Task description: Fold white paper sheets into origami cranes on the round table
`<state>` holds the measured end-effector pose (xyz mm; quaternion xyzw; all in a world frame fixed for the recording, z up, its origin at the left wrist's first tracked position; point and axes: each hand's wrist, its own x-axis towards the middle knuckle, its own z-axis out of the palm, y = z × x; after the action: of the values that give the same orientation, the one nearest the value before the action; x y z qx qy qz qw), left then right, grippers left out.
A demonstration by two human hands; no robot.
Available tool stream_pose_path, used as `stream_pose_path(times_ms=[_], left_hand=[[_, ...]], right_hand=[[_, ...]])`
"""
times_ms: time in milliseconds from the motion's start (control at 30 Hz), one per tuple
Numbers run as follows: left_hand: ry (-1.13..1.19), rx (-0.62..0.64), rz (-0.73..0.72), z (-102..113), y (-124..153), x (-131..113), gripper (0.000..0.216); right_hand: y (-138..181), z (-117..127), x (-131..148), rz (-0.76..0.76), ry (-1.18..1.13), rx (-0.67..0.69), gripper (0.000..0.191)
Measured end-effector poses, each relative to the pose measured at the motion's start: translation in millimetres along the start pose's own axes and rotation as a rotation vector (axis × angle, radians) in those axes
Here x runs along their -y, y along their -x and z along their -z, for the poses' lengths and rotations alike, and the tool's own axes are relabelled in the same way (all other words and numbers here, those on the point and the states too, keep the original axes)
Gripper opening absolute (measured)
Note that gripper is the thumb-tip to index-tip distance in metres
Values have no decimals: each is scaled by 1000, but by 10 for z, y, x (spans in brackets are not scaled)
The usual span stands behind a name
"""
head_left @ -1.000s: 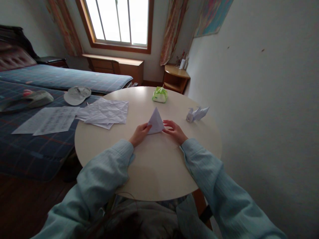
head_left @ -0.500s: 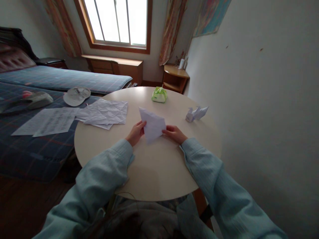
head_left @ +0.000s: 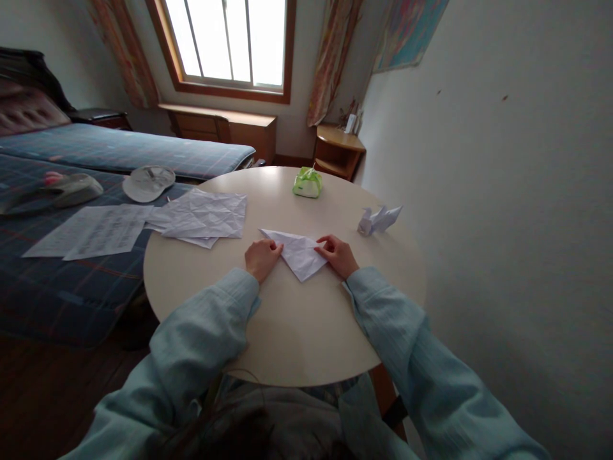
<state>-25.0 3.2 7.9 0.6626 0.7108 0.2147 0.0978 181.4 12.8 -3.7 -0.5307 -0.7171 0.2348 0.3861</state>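
Note:
A white paper folded into a triangle [head_left: 299,253] lies flat on the round beige table [head_left: 287,319], its point toward me. My left hand [head_left: 261,257] pinches the paper's left corner, fingers curled. My right hand [head_left: 338,254] pinches its right corner. Both arms wear light blue sleeves.
A folded white paper bird [head_left: 378,219] sits at the table's right. A green tissue pack [head_left: 307,182] lies at the far side. Creased sheets [head_left: 204,217] overhang the left edge onto a blue bed [head_left: 71,268] with printed pages [head_left: 93,230] and a cap [head_left: 148,182]. A wall stands close on the right.
The triangle pointed away from me, was lifted and turned over, and now lies flat with its point toward me. Both hands stayed on its corners.

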Motion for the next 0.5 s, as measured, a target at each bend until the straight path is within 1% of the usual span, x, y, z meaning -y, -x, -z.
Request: stream_pose_path(times_ms=[67,133,200,233,300,333,400,500], left_hand=[[-28,7,-12,-14,-6,3,28],[-29,-5,-63,-22,-15,8,21],[-9,-65,-174,-28,-20,13,13],[6,-102,-247,-33,-20,14,14],[39,-144,-397,-55,-14,20,27],[55,-135,-461,-69,-9,25,33],[77,-74,-545,-102,-1,40,40],[76,15,-590,-136,-2,65,34]], right_hand=[[-1,8,1,28,90,-1,18],[-6,10,-7,58,146,3,14],[-11,5,-25,95,168,0,10],[-14,0,-38,108,162,-3,9],[-18,-14,-68,114,129,-9,8],[-21,-21,-84,109,113,-15,8],[-27,-34,-111,94,97,-34,11],[-36,-37,-127,60,98,-63,17]])
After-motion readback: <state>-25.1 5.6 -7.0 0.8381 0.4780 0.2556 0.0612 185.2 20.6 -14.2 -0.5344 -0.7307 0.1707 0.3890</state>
